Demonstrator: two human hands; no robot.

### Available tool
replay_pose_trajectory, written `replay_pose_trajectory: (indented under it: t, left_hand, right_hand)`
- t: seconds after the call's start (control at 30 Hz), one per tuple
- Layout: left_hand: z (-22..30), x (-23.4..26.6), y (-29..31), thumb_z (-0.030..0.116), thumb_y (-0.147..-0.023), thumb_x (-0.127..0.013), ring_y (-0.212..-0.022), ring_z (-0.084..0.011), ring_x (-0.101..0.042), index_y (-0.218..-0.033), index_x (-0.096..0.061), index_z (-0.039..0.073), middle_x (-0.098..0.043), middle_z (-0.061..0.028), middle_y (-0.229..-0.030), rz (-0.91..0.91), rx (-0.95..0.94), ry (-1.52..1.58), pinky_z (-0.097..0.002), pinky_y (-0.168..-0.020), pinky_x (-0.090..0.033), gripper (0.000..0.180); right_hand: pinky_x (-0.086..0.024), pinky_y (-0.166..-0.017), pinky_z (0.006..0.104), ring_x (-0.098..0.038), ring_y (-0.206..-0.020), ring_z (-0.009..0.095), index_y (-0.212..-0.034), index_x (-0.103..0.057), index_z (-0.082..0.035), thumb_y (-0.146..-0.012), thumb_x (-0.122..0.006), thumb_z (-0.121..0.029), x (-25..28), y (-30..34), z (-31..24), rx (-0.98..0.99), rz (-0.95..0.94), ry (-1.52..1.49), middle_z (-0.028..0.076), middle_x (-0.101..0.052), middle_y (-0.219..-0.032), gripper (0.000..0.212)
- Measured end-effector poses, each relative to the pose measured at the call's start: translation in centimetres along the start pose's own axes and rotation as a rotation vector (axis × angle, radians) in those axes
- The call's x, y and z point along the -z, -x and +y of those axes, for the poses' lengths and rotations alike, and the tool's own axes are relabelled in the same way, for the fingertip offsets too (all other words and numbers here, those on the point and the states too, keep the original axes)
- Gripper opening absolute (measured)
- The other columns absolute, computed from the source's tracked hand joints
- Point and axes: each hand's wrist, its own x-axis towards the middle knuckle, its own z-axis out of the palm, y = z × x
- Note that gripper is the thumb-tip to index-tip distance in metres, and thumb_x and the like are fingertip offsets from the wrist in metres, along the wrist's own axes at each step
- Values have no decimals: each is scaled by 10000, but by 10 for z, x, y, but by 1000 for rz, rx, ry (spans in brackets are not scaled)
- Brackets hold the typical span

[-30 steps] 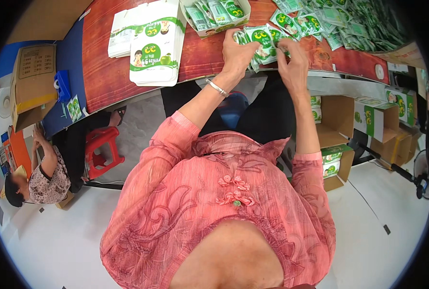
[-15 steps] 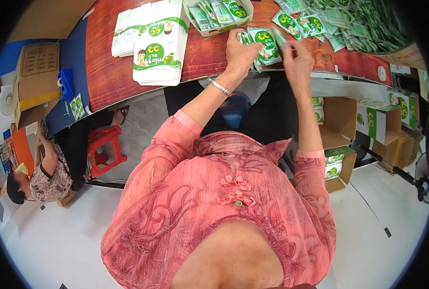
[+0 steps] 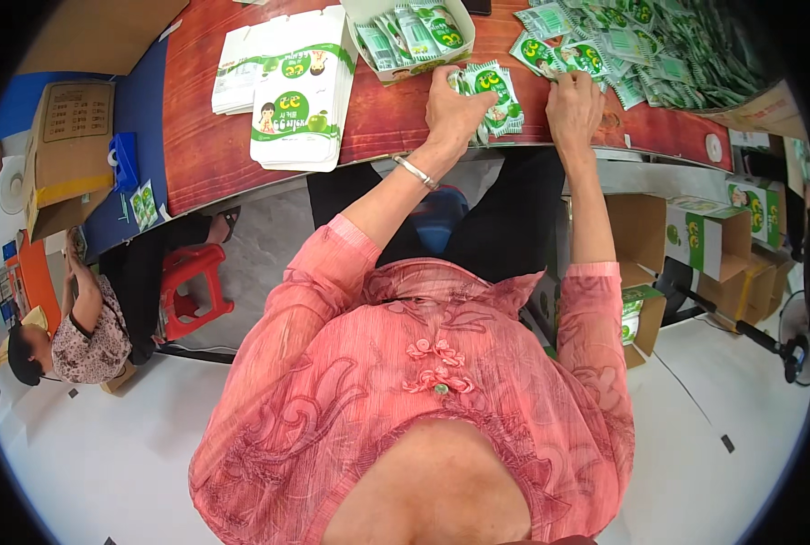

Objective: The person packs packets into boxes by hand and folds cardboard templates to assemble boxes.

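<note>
My left hand [image 3: 455, 113] is closed on several green-and-white sachets [image 3: 505, 107], gathered in a bunch near the table's front edge. To its right, my right hand [image 3: 575, 111] has its fingertips pressed together at the lower edge of a loose sachet [image 3: 585, 58]. That sachet lies at the near-left side of a large heap of like sachets [image 3: 664, 54]. Just beyond my left hand stands an open carton [image 3: 420, 65] with several sachets standing in rows inside.
Flat printed cartons [image 3: 298, 109] lie stacked at the left of the red wood-patterned table [image 3: 196, 136]. Cardboard boxes [image 3: 709, 236] stand below at the right, near a fan [image 3: 794, 345]. Another person [image 3: 91, 336] sits at the far left by a red stool [image 3: 191, 291].
My right hand has moved right, from the sachets at my left hand to the edge of the heap. My left hand keeps its bunch in nearly the same place.
</note>
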Motion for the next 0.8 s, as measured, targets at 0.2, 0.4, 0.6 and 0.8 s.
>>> replay_pose_trajectory:
  t: [0.2,0.4,0.6,0.8]
  left_hand:
    - [1,0,-2,174,-659,-846,-1008,-281,-683,-1303,-507,36,-704,-161,-1083,4,-8,-16,-390,-902,-522,740]
    - [3,-2,3,33,-735,-827,-888,-164,-659,-1289,-460,-56,-658,-135,-1068,7,-126,60,-294,-746,-568,671]
    - [14,-1,5,92,-702,-837,-943,-210,-672,-1291,-475,-22,-672,-149,-1085,-7,-40,-99,-327,-799,-556,701]
    - [2,0,0,204,-650,-848,-1042,-287,-674,-1289,-509,46,-693,-163,-1121,-1,-5,-66,-397,-922,-513,741]
  right_hand:
    - [-490,-635,378,-624,-719,278,-899,-619,-25,-862,-591,17,5,-3,-2,163,138,-411,115,-702,-1058,62]
    - [-499,-635,334,-634,-708,201,-925,-602,2,-876,-609,-5,36,36,-52,28,-109,-896,124,-709,-1087,50]
    - [-519,-651,337,-658,-738,214,-1003,-649,-6,-891,-664,-66,16,17,-19,-36,58,-776,127,-711,-1050,127]
    - [-540,-711,386,-677,-845,310,-1051,-655,-9,-910,-641,-68,2,-2,11,8,37,112,142,-700,-1034,154]
